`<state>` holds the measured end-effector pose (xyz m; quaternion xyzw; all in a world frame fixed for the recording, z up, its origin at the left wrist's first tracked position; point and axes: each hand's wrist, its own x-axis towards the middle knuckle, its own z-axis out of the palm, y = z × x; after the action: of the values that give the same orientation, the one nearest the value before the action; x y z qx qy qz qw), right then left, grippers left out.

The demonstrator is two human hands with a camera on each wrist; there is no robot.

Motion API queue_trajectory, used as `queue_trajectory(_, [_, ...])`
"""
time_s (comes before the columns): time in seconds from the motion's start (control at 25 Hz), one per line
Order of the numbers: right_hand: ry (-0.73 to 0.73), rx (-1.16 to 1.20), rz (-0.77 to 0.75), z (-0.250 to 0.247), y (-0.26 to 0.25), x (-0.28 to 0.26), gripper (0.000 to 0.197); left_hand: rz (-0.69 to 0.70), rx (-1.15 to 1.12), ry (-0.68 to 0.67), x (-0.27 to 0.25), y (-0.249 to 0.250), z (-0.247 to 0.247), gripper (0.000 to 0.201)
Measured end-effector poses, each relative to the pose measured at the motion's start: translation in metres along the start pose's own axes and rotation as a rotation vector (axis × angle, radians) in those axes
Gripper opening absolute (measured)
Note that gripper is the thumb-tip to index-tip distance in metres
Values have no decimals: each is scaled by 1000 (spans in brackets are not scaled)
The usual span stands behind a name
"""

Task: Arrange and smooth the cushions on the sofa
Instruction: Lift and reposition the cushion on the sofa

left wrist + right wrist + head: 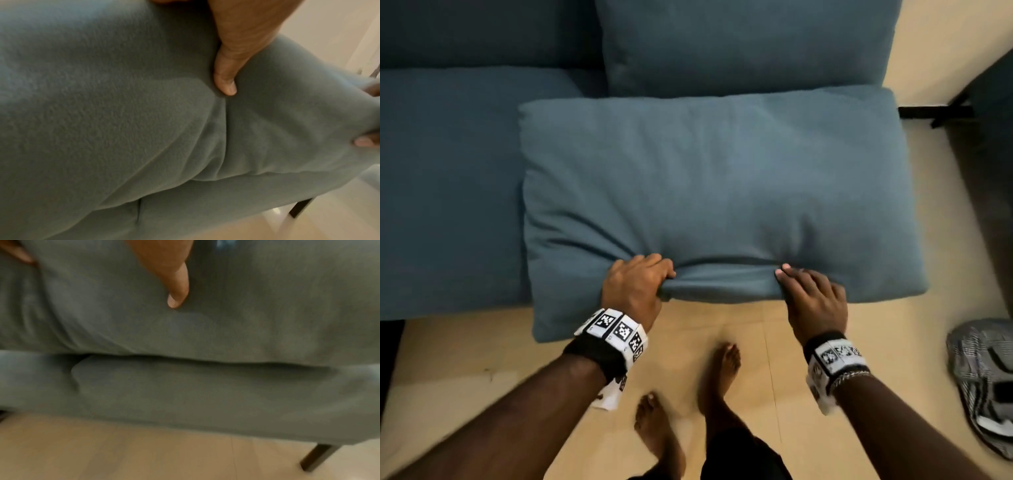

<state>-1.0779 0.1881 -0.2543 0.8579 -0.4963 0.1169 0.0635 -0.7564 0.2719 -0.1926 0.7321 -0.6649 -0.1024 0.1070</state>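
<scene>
A big blue cushion (715, 185) lies flat across the right end of the blue sofa, its near edge hanging over the front. My left hand (637, 284) grips a bunched fold of that near edge, thumb (226, 81) dug into the fabric (102, 113). My right hand (811, 298) holds the same edge further right, fingers on top and thumb (176, 293) pressed against the cushion's front face (267, 305). A crease runs between the two hands. A back cushion (739, 44) stands upright behind it.
The sofa's left seat (448, 188) and left back cushion (482, 31) lie beside the held cushion. My bare feet (719, 373) stand on the pale floor. A checked cloth bundle (983, 380) lies at right. A dark sofa leg (316, 456) shows below the seat front (205, 394).
</scene>
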Motion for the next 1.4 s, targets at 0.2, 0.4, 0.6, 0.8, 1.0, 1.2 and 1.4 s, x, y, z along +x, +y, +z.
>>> queue_trajectory(0.2, [144,151,54,-142,6,87,19,-148,-52,229,35,30,-127,39])
queue_trajectory(0.4, [237,238,141,-238,5,206,26,-196,58,328,110,25,-234,18])
queue_trajectory(0.6, [-100,261,244,-191,9,314,26,-285,107,60,177,34,-222,57])
queue_trajectory(0.8, [24,376,203,-209,18,372,32,-105,288,-151,193,60,-204,108])
queue_trajectory(1.0, [-141,269,96,-212,27,335,39,-146,207,-74,198,49,-194,92])
queue_trajectory(1.2, [-317,184,192,-219,56,326,69,-134,177,-146,216,39,-213,111])
queue_trajectory(1.4, [-412,272,344,-225,60,316,70,-14,143,-235,253,61,-242,130])
